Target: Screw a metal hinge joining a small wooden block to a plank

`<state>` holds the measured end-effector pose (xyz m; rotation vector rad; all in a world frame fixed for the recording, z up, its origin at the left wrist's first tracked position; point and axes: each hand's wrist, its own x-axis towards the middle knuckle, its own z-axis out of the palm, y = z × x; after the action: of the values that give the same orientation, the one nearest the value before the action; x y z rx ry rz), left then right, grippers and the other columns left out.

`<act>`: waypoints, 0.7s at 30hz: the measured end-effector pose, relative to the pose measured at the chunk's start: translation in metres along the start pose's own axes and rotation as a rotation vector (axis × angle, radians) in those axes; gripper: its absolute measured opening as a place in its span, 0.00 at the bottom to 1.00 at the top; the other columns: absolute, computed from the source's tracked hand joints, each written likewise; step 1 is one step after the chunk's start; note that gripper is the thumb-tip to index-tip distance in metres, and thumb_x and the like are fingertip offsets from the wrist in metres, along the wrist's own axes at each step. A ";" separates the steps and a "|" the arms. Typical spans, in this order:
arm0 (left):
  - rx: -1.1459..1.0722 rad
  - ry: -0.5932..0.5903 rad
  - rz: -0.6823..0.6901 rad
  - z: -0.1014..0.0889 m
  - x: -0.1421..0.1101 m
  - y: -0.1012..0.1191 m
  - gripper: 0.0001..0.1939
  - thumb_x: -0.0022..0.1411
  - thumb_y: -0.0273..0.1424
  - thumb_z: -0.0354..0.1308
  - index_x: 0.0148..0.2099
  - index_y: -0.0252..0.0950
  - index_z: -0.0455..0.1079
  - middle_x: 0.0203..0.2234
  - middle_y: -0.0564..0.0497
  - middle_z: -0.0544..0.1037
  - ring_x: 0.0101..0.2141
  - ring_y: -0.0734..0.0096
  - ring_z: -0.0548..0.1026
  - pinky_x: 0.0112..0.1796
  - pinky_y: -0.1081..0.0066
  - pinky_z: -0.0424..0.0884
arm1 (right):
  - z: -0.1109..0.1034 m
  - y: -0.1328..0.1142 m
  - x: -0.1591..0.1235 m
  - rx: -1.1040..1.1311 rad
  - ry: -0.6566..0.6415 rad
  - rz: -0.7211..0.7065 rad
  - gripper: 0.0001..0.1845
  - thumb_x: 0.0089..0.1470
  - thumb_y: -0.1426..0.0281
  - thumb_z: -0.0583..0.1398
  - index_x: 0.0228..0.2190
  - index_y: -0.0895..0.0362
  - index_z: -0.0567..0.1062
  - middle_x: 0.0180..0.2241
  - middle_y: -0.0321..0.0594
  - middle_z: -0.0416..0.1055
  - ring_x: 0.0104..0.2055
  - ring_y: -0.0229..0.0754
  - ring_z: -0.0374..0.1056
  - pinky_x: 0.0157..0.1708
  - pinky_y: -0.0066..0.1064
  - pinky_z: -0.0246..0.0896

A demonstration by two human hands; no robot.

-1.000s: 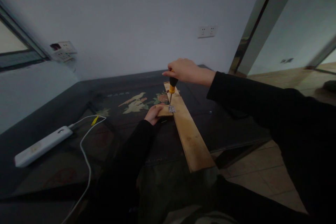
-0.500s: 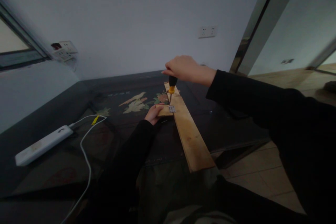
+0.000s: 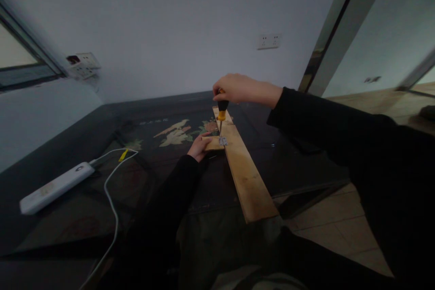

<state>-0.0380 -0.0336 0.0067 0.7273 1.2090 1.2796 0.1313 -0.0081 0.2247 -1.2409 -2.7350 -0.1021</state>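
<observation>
My right hand [image 3: 238,88] is closed round the top of a screwdriver [image 3: 222,115] with a black and yellow handle, held upright. Its tip stands on a small metal hinge [image 3: 222,141] where a short wooden piece [image 3: 213,143] meets a long wooden plank [image 3: 244,170]. My left hand [image 3: 198,147] grips the short wooden piece from the left, fingers curled over its edge. The plank lies on a dark table [image 3: 102,181] and its near end juts past the table's edge.
A white power strip [image 3: 54,189] with a white cable [image 3: 110,199] lies on the table's left side. A flower pattern [image 3: 176,133] is painted on the tabletop. Wall sockets [image 3: 268,41] sit on the grey wall behind. Tiled floor shows at right.
My right hand has turned slightly on the screwdriver handle, wrist shifting a little; the tip stays on the hinge. My left hand and the wood have not moved.
</observation>
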 end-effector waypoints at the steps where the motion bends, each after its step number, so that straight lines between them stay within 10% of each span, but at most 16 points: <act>1: 0.001 0.001 0.001 0.001 -0.001 0.000 0.26 0.55 0.17 0.61 0.56 0.31 0.66 0.36 0.45 0.80 0.28 0.69 0.78 0.39 0.66 0.77 | 0.005 -0.001 0.001 -0.051 0.070 0.032 0.19 0.63 0.60 0.58 0.46 0.60 0.81 0.42 0.52 0.79 0.43 0.49 0.74 0.41 0.36 0.61; 5: 0.003 0.012 -0.004 0.004 -0.004 0.001 0.25 0.57 0.17 0.59 0.57 0.31 0.66 0.35 0.45 0.80 0.29 0.70 0.78 0.40 0.67 0.77 | 0.013 0.002 0.005 -0.088 0.162 0.100 0.25 0.65 0.54 0.56 0.45 0.62 0.81 0.43 0.56 0.78 0.48 0.53 0.72 0.43 0.38 0.61; 12: -0.004 0.009 -0.009 0.003 -0.002 0.000 0.24 0.57 0.17 0.60 0.56 0.31 0.67 0.35 0.45 0.80 0.29 0.70 0.78 0.40 0.66 0.78 | -0.011 0.015 0.008 0.134 -0.153 -0.022 0.21 0.57 0.61 0.65 0.48 0.60 0.81 0.36 0.46 0.79 0.35 0.43 0.73 0.36 0.34 0.63; 21: 0.000 0.023 -0.004 0.005 -0.004 0.002 0.23 0.56 0.17 0.60 0.54 0.31 0.68 0.33 0.47 0.80 0.29 0.70 0.78 0.38 0.68 0.78 | 0.007 0.002 0.006 -0.135 0.204 0.130 0.23 0.64 0.57 0.58 0.46 0.63 0.80 0.44 0.55 0.77 0.51 0.57 0.71 0.46 0.41 0.61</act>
<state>-0.0337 -0.0357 0.0103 0.7113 1.2284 1.2883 0.1286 -0.0016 0.2192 -1.3562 -2.5022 -0.3838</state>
